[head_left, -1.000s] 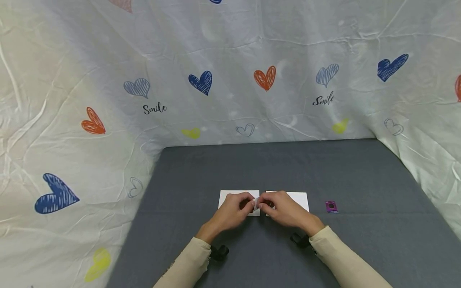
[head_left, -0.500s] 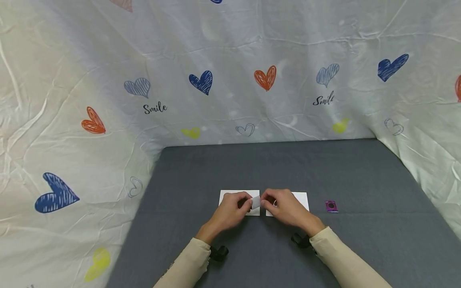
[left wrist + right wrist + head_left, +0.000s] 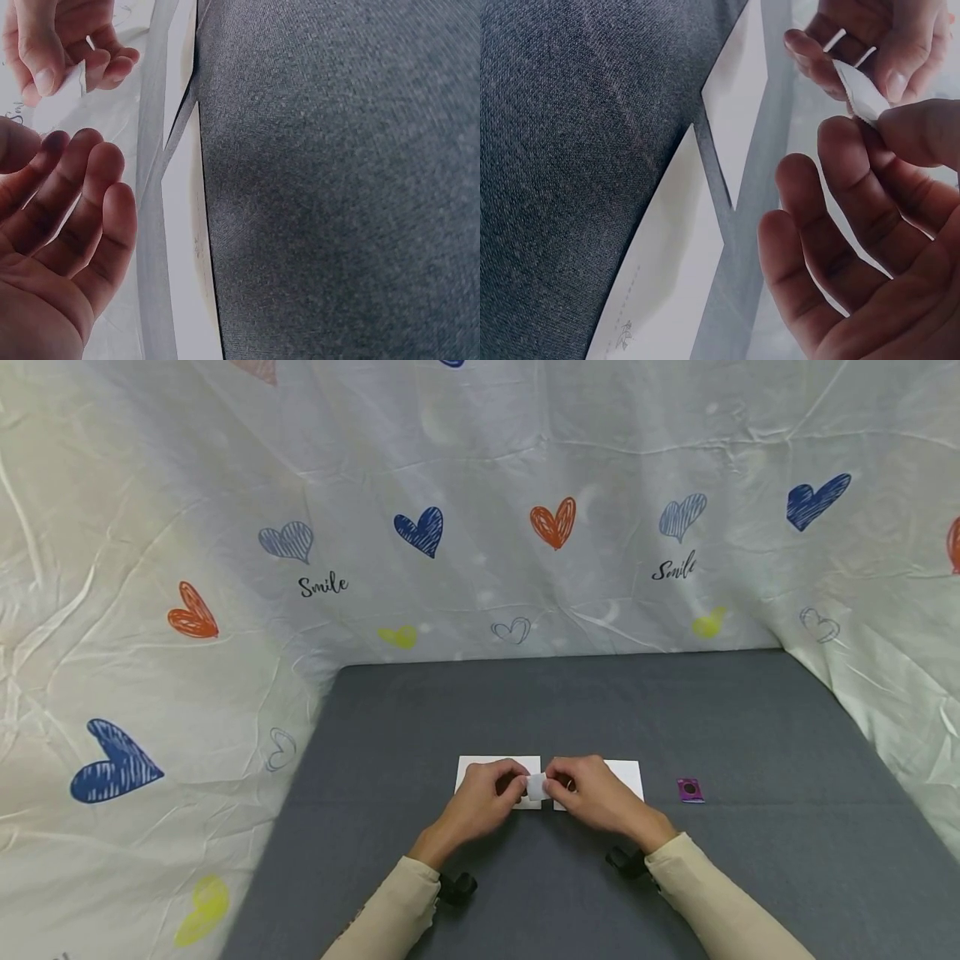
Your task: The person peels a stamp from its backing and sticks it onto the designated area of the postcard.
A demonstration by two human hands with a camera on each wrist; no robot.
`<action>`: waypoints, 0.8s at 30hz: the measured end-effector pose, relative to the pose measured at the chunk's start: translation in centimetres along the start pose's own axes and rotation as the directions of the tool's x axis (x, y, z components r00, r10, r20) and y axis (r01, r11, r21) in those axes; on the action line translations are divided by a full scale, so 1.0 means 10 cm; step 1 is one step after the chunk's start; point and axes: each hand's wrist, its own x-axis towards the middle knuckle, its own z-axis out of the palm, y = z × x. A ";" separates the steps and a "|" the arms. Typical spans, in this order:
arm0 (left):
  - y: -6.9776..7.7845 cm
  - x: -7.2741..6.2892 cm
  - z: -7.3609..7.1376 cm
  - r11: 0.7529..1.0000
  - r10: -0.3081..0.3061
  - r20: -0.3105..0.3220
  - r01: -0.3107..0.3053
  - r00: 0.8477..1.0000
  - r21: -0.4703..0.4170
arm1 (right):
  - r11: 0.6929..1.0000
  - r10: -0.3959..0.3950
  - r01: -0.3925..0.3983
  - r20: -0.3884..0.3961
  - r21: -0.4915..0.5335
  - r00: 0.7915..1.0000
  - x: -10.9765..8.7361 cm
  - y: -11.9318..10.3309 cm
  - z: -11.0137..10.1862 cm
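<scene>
A small white piece [image 3: 536, 787] is held up between the person's left grip [image 3: 486, 795] and right grip [image 3: 592, 792], and both are clamped on it: 1 thumb-and-finger pinch at its left side, 1 at its right. It lies directly right of the left grip and directly left of the right grip, so neither is clearly nearer, and the line from pinch to pinch runs side to side across the bench [image 3: 480, 710]. Its face looks nearly square in the head view, so I cannot tell a long axis; the right wrist view shows it slanted, with a jagged edge along 1 side. Any move of the piece, I judge, hinges on that side-to-side line, since the 2 pinches face each other across a short stretch of exposed white. The other fingers of both grips curl loosely away from it. Below, a left card [image 3: 468, 767] and a right card [image 3: 624, 775], both white, lie flat with a narrow gap between them, 1 under each grip. From the head camera the piece overlaps that gap and the inner edge of the left card, while the wrist views show it raised clear of both. A purple packet [image 3: 690, 790] lies on the bench right of the right card, apart from it and nearer the right grip than the left.
</scene>
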 end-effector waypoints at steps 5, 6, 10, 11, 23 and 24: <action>0.00 0.00 -0.01 1.000 0.002 -0.002 -0.002 1.000 0.009 | 1.000 -0.004 0.004 -0.007 -0.009 1.000 0.00 0.01 -0.01; 0.01 0.00 -0.01 1.000 0.006 0.002 -0.006 1.000 0.010 | 1.000 -0.003 0.002 -0.013 -0.013 1.000 0.00 0.01 -0.01; 0.02 -0.01 -0.02 1.000 0.018 0.020 -0.018 1.000 0.010 | 1.000 0.011 -0.012 -0.039 -0.023 0.999 0.01 0.00 -0.02; 0.03 -0.01 -0.02 1.000 0.021 0.022 -0.021 1.000 0.010 | 1.000 0.017 -0.018 -0.044 -0.026 0.999 0.02 0.00 -0.03; 0.02 0.00 -0.01 0.999 -0.038 -0.042 0.039 0.998 0.028 | 1.000 -0.007 0.008 -0.097 0.008 0.995 0.04 -0.02 -0.05; 0.02 0.00 -0.01 0.999 -0.039 -0.043 0.040 0.998 0.028 | 1.000 -0.020 0.021 -0.084 0.013 0.996 0.04 -0.02 -0.05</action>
